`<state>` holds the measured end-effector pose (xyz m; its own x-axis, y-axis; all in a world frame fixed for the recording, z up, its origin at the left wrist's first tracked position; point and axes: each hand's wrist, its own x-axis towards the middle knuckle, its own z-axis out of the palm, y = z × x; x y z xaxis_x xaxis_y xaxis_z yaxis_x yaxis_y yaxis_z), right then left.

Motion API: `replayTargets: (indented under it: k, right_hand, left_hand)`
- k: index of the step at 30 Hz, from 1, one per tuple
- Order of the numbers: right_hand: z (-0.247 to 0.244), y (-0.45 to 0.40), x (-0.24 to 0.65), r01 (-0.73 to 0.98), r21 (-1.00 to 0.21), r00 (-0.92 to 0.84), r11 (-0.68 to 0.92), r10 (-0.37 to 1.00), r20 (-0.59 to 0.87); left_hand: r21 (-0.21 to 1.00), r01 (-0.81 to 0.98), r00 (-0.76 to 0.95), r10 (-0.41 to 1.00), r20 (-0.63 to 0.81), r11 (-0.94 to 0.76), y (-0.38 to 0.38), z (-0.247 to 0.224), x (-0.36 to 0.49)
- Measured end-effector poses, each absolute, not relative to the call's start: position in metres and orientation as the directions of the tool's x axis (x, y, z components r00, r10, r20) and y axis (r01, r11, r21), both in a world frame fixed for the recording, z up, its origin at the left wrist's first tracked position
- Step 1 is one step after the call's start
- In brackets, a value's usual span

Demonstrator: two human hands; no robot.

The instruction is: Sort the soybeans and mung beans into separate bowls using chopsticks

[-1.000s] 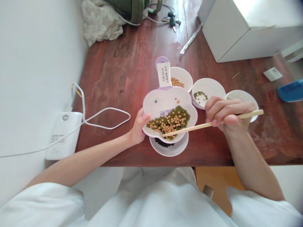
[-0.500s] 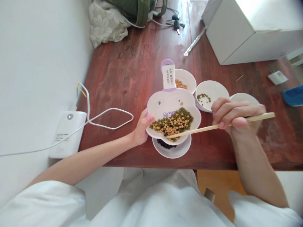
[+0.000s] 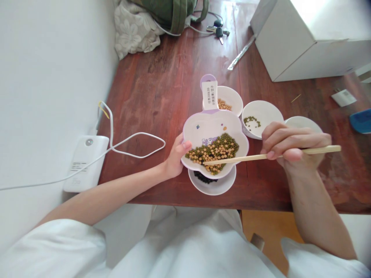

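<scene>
My left hand (image 3: pixel 177 157) grips the left rim of a white, purple-edged bowl (image 3: pixel 191 127) with a labelled handle pointing away from me. Mixed green, yellow and a few black beans (image 3: pixel 222 151) lie in its near half. Closed around pale chopsticks (image 3: pixel 249 158), my right hand (image 3: pixel 292 143) holds their tips among these beans. Under the bowl's near edge, a white bowl (image 3: pixel 223 187) contains black beans (image 3: pixel 203 177). Behind, one bowl (image 3: pixel 233 96) has yellow beans (image 3: pixel 223 104); another bowl (image 3: pixel 266 114) has a few green beans (image 3: pixel 251 122). My right hand partly hides a further bowl (image 3: pixel 304 122).
On the left, a white power bank (image 3: pixel 87 164) with a looped cable (image 3: pixel 136 133) rests by the wall. A white box (image 3: pixel 295 46) occupies the back right. Keys (image 3: pixel 219 31), a green bag (image 3: pixel 162 13) and a blue object (image 3: pixel 361 121) also lie on the table (image 3: pixel 150 85).
The chopstick tips have shifted slightly away from me within the beans. My left hand keeps its hold on the bowl. The whole view has moved a little.
</scene>
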<state>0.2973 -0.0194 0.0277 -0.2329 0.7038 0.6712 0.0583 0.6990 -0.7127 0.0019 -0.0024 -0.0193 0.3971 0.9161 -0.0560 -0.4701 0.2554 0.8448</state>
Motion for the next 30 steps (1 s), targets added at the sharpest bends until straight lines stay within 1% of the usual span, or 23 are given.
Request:
replayTargets:
  k: [11,20,26,30]
  right_hand:
    - [0.0316,-0.0267,0.2932,0.099,-0.661,-0.284,0.744,0.658,0.698]
    - [0.0343,-0.0227,0.2992,0.093,-0.677,-0.263,0.730,0.674,0.691]
    - [0.0376,-0.0234,0.3009,0.093,-0.695,-0.283,0.713,0.688,0.668]
    - [0.0371,-0.0234,0.2989,0.079,-0.708,-0.293,0.702,0.695,0.656]
  left_hand:
    - [0.853,-0.437,0.406,0.909,-0.095,0.285,-0.0039,-0.0198,0.0003]
    - [0.848,-0.435,0.404,0.907,-0.118,0.304,-0.0041,-0.0186,0.0009]
    - [0.852,-0.446,0.407,0.910,-0.080,0.275,-0.0052,-0.0194,0.0011]
    - [0.865,-0.419,0.407,0.909,-0.092,0.275,-0.0048,-0.0200,0.0008]
